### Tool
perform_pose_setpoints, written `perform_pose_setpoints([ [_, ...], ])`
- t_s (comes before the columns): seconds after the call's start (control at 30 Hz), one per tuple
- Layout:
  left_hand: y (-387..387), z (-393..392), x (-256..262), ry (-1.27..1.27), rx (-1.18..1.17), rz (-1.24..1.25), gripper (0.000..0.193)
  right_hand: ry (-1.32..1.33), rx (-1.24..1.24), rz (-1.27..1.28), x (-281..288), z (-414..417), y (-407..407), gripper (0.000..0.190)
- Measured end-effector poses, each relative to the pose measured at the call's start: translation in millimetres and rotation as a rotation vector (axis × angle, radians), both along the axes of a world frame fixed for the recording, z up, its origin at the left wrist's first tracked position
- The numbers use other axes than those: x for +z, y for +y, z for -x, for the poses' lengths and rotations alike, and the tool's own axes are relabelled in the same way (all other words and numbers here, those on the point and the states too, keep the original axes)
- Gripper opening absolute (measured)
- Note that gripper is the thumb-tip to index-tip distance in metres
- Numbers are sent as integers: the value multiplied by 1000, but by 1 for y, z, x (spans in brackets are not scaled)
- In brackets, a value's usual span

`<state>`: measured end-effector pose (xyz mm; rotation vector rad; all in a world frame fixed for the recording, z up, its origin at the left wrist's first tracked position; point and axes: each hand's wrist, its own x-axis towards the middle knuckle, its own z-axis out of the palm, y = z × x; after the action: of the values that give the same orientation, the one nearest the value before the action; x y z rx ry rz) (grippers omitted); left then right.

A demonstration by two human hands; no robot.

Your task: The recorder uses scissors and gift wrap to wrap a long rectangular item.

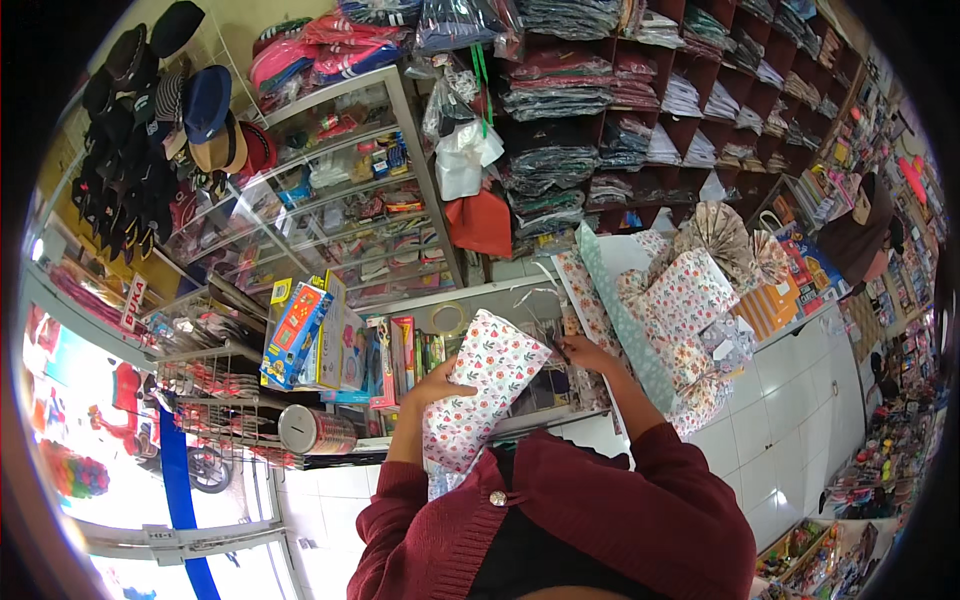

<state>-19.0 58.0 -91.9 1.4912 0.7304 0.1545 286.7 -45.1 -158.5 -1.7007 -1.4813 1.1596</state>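
My left hand (439, 384) grips the left side of a package in white floral wrapping paper (487, 367), thumb across its front. The package is tilted and held over the glass counter, close to my body. Just off its upper right edge, my right hand (586, 352) is closed around a small dark tool (559, 346), perhaps scissors; its shape is partly hidden. Thin white ribbon strips (551, 277) curl on the counter above that hand. A roll of clear tape (448, 319) lies behind the package.
Floral-wrapped gifts with pleated paper fans (716, 232) crowd the counter at right, beside a rolled green paper (611, 300). Toy boxes (304, 322) and a round coin tin (319, 430) stand at left. A glass display case (337, 187) and shelves of bagged clothes (559, 97) rise behind.
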Motion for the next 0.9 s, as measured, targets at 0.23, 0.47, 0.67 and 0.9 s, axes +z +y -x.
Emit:
perform_pose_setpoints([
  [0.23,6,-5,-10,-220,346,50,65,-338,-31,-5,-8,26,-9,35],
  [0.47,7,-30,-21,-374,599,-14,53,-974,114,-229,-72,65,-20,34],
  [0.67,-2,-31,-18,-408,595,72,57,179,-394,56,-14,54,23,25],
  [0.9,5,-26,-25,-270,431,23,56,557,-169,-434,101,77,76,23],
])
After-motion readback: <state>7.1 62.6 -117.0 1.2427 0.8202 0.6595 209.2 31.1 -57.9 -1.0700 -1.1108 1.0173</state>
